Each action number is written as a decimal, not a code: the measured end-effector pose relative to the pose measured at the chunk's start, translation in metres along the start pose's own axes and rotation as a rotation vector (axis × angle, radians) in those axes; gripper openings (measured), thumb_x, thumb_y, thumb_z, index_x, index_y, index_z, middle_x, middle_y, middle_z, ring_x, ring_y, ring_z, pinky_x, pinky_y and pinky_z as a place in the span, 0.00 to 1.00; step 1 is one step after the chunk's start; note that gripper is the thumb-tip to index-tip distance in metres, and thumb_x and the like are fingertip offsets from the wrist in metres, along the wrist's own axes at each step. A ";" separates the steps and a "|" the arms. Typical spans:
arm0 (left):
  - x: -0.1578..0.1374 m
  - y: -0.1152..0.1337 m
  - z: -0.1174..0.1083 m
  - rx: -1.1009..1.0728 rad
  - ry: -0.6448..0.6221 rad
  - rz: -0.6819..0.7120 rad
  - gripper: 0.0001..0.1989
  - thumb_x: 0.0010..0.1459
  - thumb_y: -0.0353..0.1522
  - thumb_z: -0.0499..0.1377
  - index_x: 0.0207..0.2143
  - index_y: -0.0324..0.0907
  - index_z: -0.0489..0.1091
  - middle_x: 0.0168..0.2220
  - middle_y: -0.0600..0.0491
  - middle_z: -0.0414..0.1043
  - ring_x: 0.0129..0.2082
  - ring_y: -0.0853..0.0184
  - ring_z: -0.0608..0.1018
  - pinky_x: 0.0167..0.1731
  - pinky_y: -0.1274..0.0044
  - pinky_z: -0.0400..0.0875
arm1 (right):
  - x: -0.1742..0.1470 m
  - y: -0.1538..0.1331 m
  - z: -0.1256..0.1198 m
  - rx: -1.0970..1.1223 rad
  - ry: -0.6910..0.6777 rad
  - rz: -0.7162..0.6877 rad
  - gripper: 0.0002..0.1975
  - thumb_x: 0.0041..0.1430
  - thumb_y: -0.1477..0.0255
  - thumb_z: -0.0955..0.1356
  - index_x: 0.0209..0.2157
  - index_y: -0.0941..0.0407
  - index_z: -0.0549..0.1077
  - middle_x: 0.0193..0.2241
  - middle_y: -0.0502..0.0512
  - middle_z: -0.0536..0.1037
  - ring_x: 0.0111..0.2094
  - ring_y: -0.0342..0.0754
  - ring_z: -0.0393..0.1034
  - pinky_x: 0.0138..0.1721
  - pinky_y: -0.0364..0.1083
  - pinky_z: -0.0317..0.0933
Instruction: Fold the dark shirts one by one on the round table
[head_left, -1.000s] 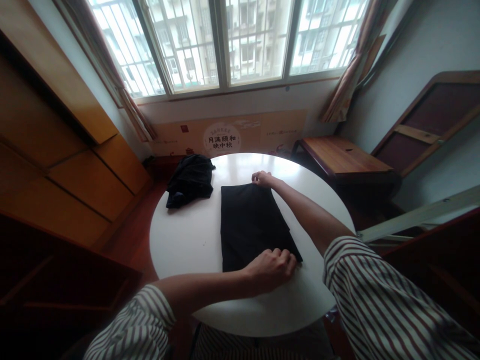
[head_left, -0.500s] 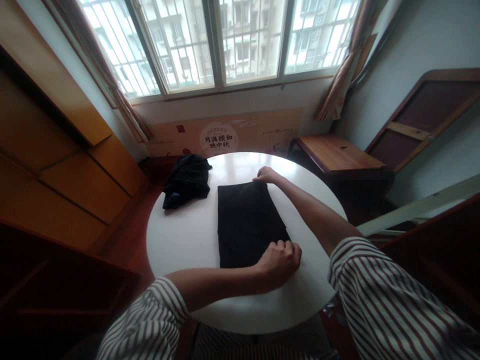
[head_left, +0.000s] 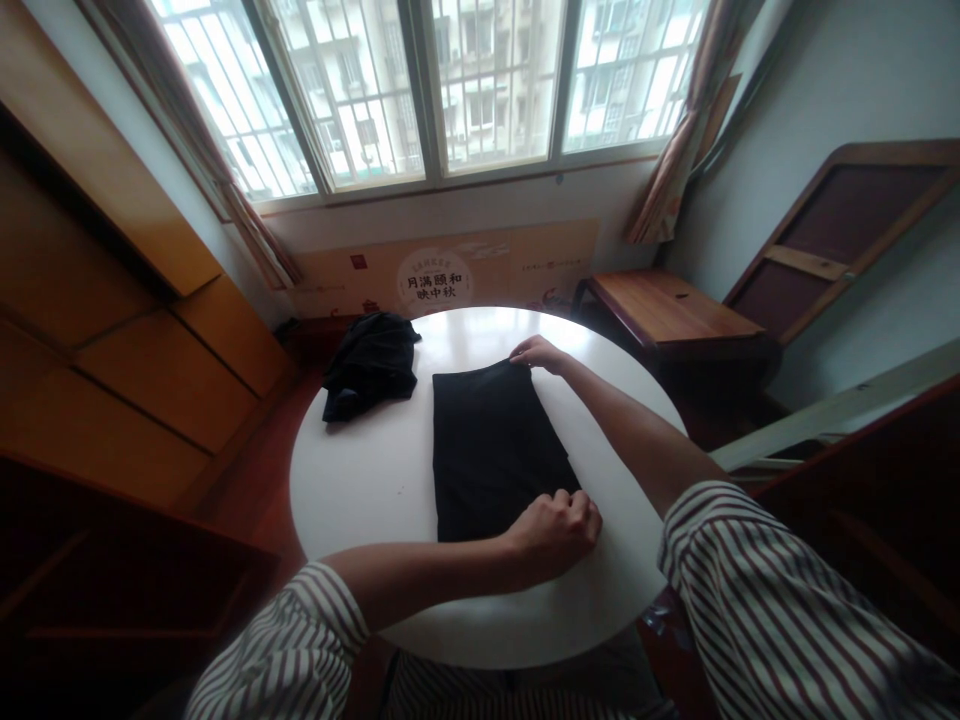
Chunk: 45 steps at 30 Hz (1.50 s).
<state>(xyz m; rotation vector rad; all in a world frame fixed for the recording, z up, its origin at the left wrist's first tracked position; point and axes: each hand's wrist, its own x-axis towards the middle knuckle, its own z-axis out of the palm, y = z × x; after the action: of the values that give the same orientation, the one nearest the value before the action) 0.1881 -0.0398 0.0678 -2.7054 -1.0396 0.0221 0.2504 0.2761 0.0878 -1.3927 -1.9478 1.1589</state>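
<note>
A folded black garment (head_left: 495,450) lies flat on the round white table (head_left: 360,500); its exact kind does not show. My left hand (head_left: 559,530) reaches across its near edge, with the fingers curled closed on the near right corner. My right hand (head_left: 536,355) pinches the far right corner, which rises slightly off the table. The left fingertips and the cloth under them are partly hidden by the back of the hand.
A second, crumpled black cloth (head_left: 371,365) rests at the table's far left. Past the right side stands a low wooden table (head_left: 675,308). Wooden cabinets (head_left: 150,380) line the left wall, and a printed cardboard panel (head_left: 487,265) leans below the window.
My right hand has lifted the garment's far right corner a little. The left hand stays at the near right corner. The view has shifted slightly.
</note>
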 end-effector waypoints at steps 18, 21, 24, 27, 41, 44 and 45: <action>0.006 0.005 0.003 -0.008 0.037 0.012 0.15 0.67 0.26 0.45 0.54 0.30 0.61 0.39 0.45 0.64 0.33 0.64 0.72 0.25 0.76 0.68 | -0.027 0.013 0.004 0.213 0.086 0.027 0.23 0.48 0.70 0.79 0.43 0.61 0.72 0.25 0.48 0.73 0.23 0.40 0.70 0.28 0.42 0.71; 0.008 0.007 0.002 -0.017 0.051 0.009 0.15 0.67 0.25 0.45 0.53 0.31 0.62 0.38 0.46 0.65 0.33 0.65 0.72 0.26 0.76 0.68 | -0.033 0.015 0.002 0.000 0.146 -0.022 0.17 0.59 0.74 0.73 0.49 0.61 0.71 0.30 0.52 0.76 0.26 0.41 0.71 0.31 0.42 0.71; 0.010 0.008 0.002 -0.034 0.043 0.000 0.14 0.67 0.26 0.45 0.52 0.31 0.62 0.38 0.45 0.65 0.33 0.65 0.71 0.26 0.76 0.68 | -0.033 0.017 0.003 -0.172 0.179 -0.037 0.15 0.60 0.76 0.70 0.49 0.61 0.72 0.35 0.56 0.77 0.30 0.45 0.73 0.36 0.45 0.72; 0.011 0.008 0.002 -0.044 0.031 0.004 0.13 0.66 0.25 0.46 0.51 0.31 0.63 0.38 0.45 0.65 0.34 0.64 0.72 0.26 0.76 0.69 | -0.031 0.011 0.010 -0.278 0.235 -0.046 0.14 0.59 0.76 0.69 0.48 0.61 0.75 0.41 0.62 0.77 0.43 0.53 0.73 0.48 0.50 0.67; -0.004 0.003 -0.013 -0.230 0.030 0.078 0.12 0.62 0.27 0.53 0.48 0.35 0.65 0.40 0.46 0.68 0.34 0.64 0.73 0.28 0.74 0.70 | -0.050 0.001 0.096 -0.901 -0.118 -0.405 0.34 0.69 0.51 0.51 0.68 0.52 0.56 0.69 0.56 0.52 0.70 0.59 0.42 0.68 0.60 0.35; -0.021 -0.039 -0.027 -0.338 0.058 0.064 0.13 0.64 0.27 0.52 0.50 0.37 0.66 0.41 0.47 0.71 0.37 0.65 0.75 0.35 0.74 0.71 | -0.048 0.004 0.095 -0.906 -0.116 -0.436 0.33 0.69 0.52 0.50 0.68 0.52 0.56 0.69 0.55 0.52 0.70 0.58 0.41 0.68 0.60 0.33; -0.027 -0.057 -0.028 -0.349 0.062 0.030 0.13 0.66 0.28 0.50 0.51 0.38 0.66 0.42 0.47 0.72 0.39 0.65 0.76 0.39 0.74 0.71 | -0.049 0.005 0.095 -0.902 -0.111 -0.445 0.32 0.70 0.53 0.50 0.68 0.51 0.57 0.69 0.55 0.52 0.70 0.58 0.41 0.68 0.61 0.32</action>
<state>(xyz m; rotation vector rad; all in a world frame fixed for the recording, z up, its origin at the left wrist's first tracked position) 0.1331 -0.0226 0.1057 -3.0074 -1.0715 -0.2598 0.1978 0.1968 0.0383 -1.1440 -2.8345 0.1189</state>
